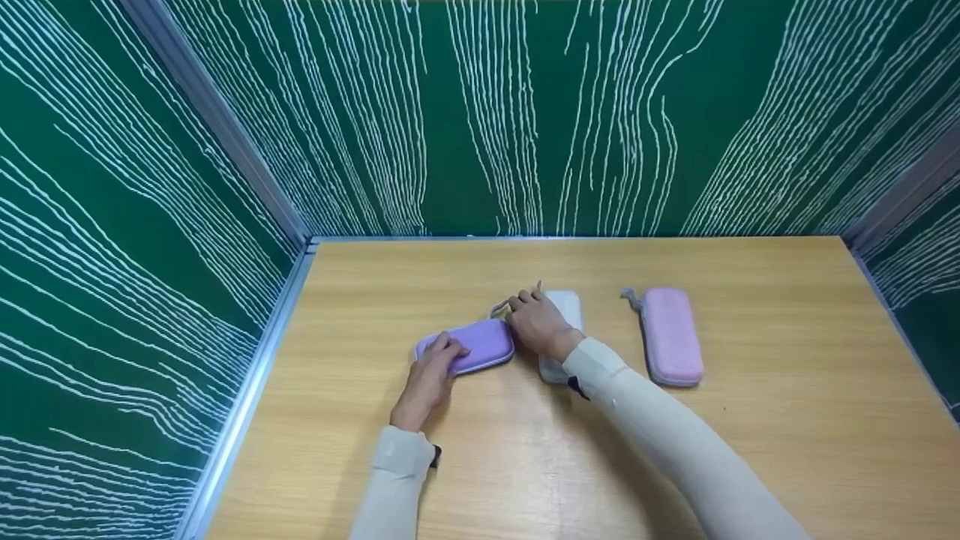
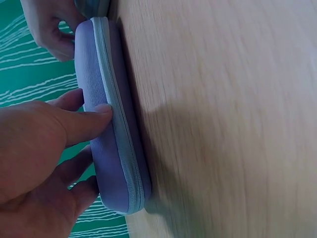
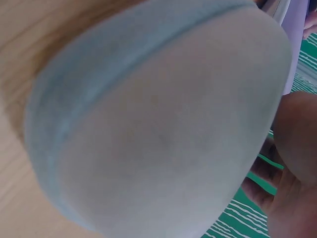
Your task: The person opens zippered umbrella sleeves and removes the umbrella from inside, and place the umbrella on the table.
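A purple zippered case (image 1: 478,343) lies near the middle of the table, its pale zip closed along the side seen in the left wrist view. My left hand (image 1: 433,369) grips its left part, thumb on the near side and fingers over the far side. At the case's right end, my right hand (image 1: 537,321) has curled fingers and pinches there; what sits between the fingertips is hidden. A grey strap (image 1: 498,307) shows beside those fingers. Under the right hand and wrist lies a whitish case (image 1: 564,301), partly covered; it fills much of the right wrist view.
A pink zippered case (image 1: 673,335) with a grey strap (image 1: 628,295) lies to the right on the wooden table (image 1: 360,300). Green walls (image 1: 480,112) with white wavy lines stand behind and at both sides, with a metal frame (image 1: 255,360) along the left table edge.
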Demonstrator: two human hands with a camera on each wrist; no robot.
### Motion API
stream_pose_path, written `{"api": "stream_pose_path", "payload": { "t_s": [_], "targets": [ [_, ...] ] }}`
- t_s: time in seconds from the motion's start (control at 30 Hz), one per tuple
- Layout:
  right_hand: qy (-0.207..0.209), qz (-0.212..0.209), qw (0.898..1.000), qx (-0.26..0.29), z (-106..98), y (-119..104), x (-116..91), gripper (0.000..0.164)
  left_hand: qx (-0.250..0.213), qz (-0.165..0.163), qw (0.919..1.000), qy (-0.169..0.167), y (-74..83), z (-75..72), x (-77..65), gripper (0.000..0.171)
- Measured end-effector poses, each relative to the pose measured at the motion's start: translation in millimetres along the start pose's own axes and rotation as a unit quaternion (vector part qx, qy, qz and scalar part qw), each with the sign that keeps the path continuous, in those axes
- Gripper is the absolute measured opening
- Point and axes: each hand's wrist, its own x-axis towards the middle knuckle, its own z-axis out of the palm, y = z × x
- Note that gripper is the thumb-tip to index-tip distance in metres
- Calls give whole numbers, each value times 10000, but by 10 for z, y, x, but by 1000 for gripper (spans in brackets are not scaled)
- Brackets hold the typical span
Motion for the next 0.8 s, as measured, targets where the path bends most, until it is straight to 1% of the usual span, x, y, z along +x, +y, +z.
{"api": "stream_pose_path", "payload": {
  "t_s": [0.07,0.2,0.27,0.33,0.5,0.57,0.63,0.73,0.8],
  "targets": [
    [110,-4,9999,-56,-6,-14,-17,24,-38,-4,10000,28,3,4,4,31],
    [418,11,9988,-259,-4,-46,-51,21,-133,-23,9999,43,11,9,5,32],
    [509,25,9980,-362,8,-62,-64,21,-166,-18,9998,59,12,13,0,33],
    [541,58,9974,-479,21,-77,-75,21,-199,34,9997,105,9,20,-5,32],
    [456,141,9974,-535,40,-123,-99,21,-294,164,9992,237,2,35,-21,26],
    [535,165,9969,-553,46,-131,-113,20,-372,181,9989,239,9,35,-17,25],
    [618,162,9961,-607,55,-139,-130,18,-275,154,9993,209,20,29,-16,25],
    [763,133,9948,-664,75,-152,-151,16,-152,9,9999,54,31,26,-10,26],
    [824,112,9941,-691,86,-162,-164,15,11,-79,10000,-11,36,28,-10,27]
  ]
}}
